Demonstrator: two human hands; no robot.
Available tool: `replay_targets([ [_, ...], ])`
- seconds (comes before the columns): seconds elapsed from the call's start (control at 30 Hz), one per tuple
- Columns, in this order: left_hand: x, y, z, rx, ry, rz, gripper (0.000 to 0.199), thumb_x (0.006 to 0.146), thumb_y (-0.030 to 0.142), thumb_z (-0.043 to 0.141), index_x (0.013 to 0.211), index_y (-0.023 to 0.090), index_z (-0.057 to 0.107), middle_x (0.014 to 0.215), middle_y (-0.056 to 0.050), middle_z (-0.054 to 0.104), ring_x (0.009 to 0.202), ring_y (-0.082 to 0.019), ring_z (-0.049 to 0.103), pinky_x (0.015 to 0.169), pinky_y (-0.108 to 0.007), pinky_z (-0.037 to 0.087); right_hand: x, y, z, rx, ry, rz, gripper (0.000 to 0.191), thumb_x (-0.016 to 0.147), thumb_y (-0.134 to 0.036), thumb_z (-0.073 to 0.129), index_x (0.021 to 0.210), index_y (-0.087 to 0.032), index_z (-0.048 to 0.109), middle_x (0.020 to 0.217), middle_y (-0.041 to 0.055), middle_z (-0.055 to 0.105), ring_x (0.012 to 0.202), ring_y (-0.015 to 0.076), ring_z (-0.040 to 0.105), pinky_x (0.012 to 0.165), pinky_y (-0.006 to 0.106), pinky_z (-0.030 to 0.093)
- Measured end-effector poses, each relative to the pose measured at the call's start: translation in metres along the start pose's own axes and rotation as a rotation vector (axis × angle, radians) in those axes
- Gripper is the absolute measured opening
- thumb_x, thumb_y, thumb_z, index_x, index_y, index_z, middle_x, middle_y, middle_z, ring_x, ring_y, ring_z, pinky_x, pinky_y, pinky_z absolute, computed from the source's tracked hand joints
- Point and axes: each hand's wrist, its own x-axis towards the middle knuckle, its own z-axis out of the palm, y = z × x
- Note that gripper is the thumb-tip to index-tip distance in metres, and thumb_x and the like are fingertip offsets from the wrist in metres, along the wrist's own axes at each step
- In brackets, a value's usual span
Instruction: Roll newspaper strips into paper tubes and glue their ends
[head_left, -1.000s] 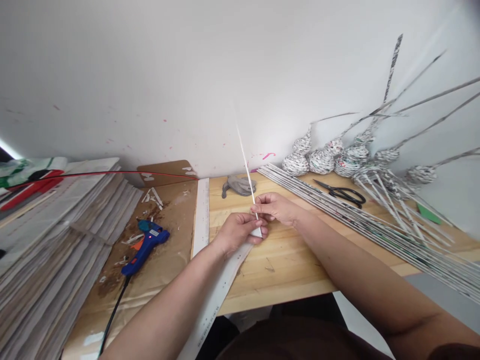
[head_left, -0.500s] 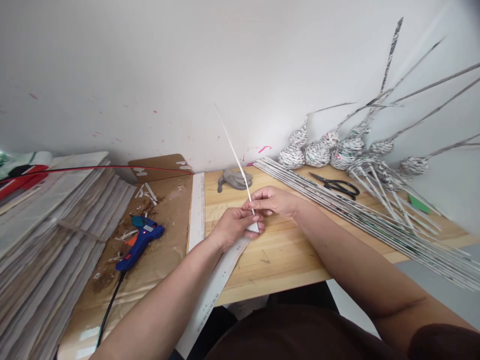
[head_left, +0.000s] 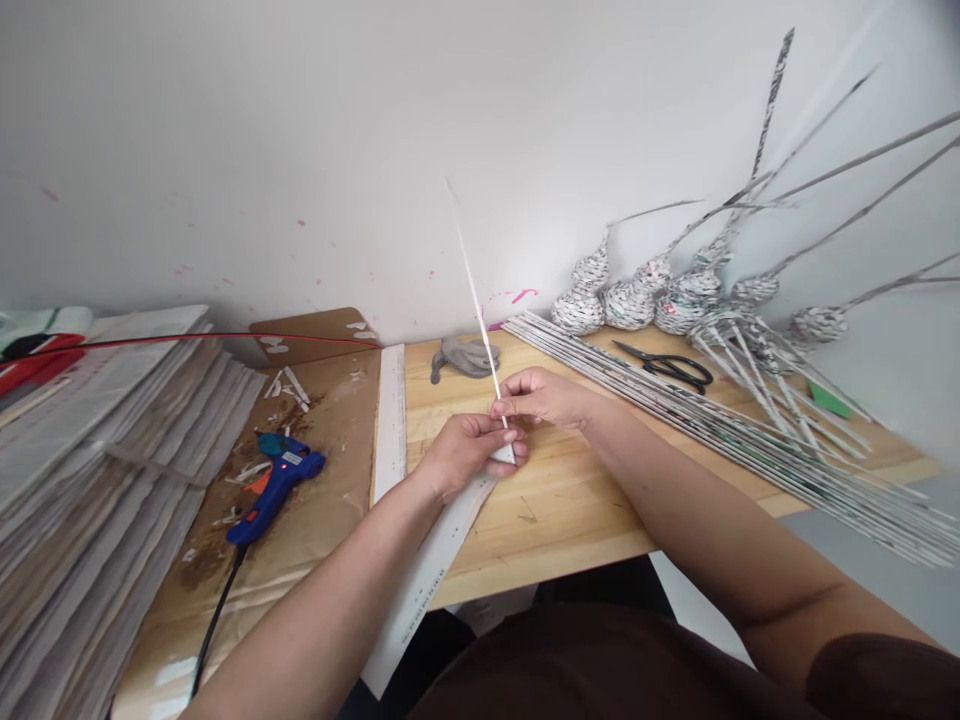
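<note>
Over the wooden table, my left hand (head_left: pixel 469 452) is closed on a printed paper strip (head_left: pixel 427 590), gripping its upper end. The strip hangs from there down past the table's front edge. A thin white paper stick (head_left: pixel 480 315) rises from this end and leans up to the left; its far tip is blurred. My right hand (head_left: pixel 536 395) pinches the lower part of the stick between thumb and fingertips, just above the left fingers. Where the strip wraps into the stick, my fingers partly cover it.
At left lie a tall stack of paper (head_left: pixel 142 420) and a blue glue gun (head_left: pixel 277 490) on stained cardboard. A grey cloth (head_left: pixel 465 357) sits behind my hands. To the right are long paper sticks (head_left: pixel 675 410), black scissors (head_left: pixel 667 365) and several woven gourd shapes (head_left: pixel 628 303).
The paper stick stands a little more upright, its tip shifted right. Both hands keep their grip near the same place. The whole view has shifted slightly.
</note>
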Motion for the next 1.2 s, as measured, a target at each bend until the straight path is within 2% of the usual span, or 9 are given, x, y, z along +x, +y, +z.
replay_targets([
  [0.17,-0.002,0.001,0.004,0.004,-0.011,-0.025,0.032,0.072,0.039,0.069,0.085,0.011,0.069,0.077,-0.009,0.068,0.072,-0.017,0.063,0.069,-0.032,0.053,0.002,0.003,0.0,0.086,0.06,0.013,0.031,0.066,-0.038,0.077,0.067,-0.013,0.058,0.055,-0.0038,0.055,0.045,0.0045,0.044,0.04,0.017,0.026],
  [0.33,-0.002,0.0,0.003,-0.009,-0.004,-0.015,0.031,0.072,0.039,0.069,0.085,0.011,0.069,0.079,-0.009,0.068,0.076,-0.017,0.063,0.07,-0.032,0.053,-0.006,-0.008,-0.003,0.012,-0.094,0.008,0.031,0.074,-0.039,0.069,0.086,-0.01,0.068,0.067,0.0011,0.062,0.044,0.003,0.041,0.037,0.017,0.024],
  [0.53,-0.002,0.0,0.003,0.015,-0.004,-0.009,0.03,0.074,0.038,0.068,0.085,0.01,0.069,0.079,-0.01,0.068,0.074,-0.017,0.063,0.07,-0.032,0.053,-0.003,-0.004,-0.002,0.062,0.066,-0.008,0.027,0.067,-0.034,0.076,0.068,-0.011,0.062,0.054,-0.0029,0.055,0.042,0.0029,0.04,0.036,0.016,0.023],
  [0.67,-0.002,-0.001,0.003,0.003,-0.001,0.01,0.032,0.073,0.039,0.068,0.087,0.01,0.069,0.079,-0.01,0.068,0.076,-0.017,0.063,0.069,-0.032,0.053,-0.004,-0.006,-0.001,0.034,-0.04,0.02,0.03,0.07,-0.038,0.072,0.08,-0.01,0.066,0.062,0.001,0.062,0.043,0.0035,0.042,0.036,0.017,0.022],
  [0.73,-0.002,-0.001,0.004,0.006,-0.004,0.007,0.032,0.073,0.039,0.068,0.088,0.011,0.069,0.079,-0.01,0.068,0.076,-0.017,0.063,0.069,-0.032,0.054,-0.004,-0.005,-0.002,0.02,-0.073,0.037,0.031,0.071,-0.039,0.072,0.081,-0.01,0.067,0.061,0.0008,0.061,0.044,0.0038,0.043,0.037,0.017,0.023],
  [0.93,-0.001,-0.003,0.003,-0.009,-0.021,-0.022,0.03,0.072,0.039,0.069,0.083,0.011,0.069,0.076,-0.008,0.068,0.073,-0.017,0.064,0.07,-0.033,0.053,-0.001,-0.001,-0.001,0.085,0.095,0.029,0.03,0.063,-0.036,0.078,0.067,-0.013,0.059,0.055,-0.0039,0.055,0.046,0.0042,0.044,0.039,0.016,0.026],
  [1.1,0.0,-0.003,0.003,-0.001,-0.029,-0.001,0.029,0.074,0.037,0.067,0.087,0.011,0.069,0.078,-0.008,0.068,0.074,-0.017,0.063,0.067,-0.031,0.053,-0.004,-0.004,-0.003,0.023,-0.078,0.033,0.031,0.071,-0.039,0.072,0.082,-0.01,0.067,0.06,0.0003,0.06,0.044,0.004,0.042,0.036,0.017,0.02],
  [1.2,-0.001,-0.002,0.003,0.002,-0.02,-0.015,0.03,0.074,0.038,0.068,0.085,0.01,0.069,0.078,-0.01,0.069,0.073,-0.017,0.064,0.067,-0.031,0.053,-0.003,-0.002,-0.003,0.036,-0.004,0.027,0.028,0.067,-0.036,0.076,0.074,-0.01,0.066,0.057,-0.0013,0.057,0.046,0.0041,0.043,0.039,0.016,0.025],
])
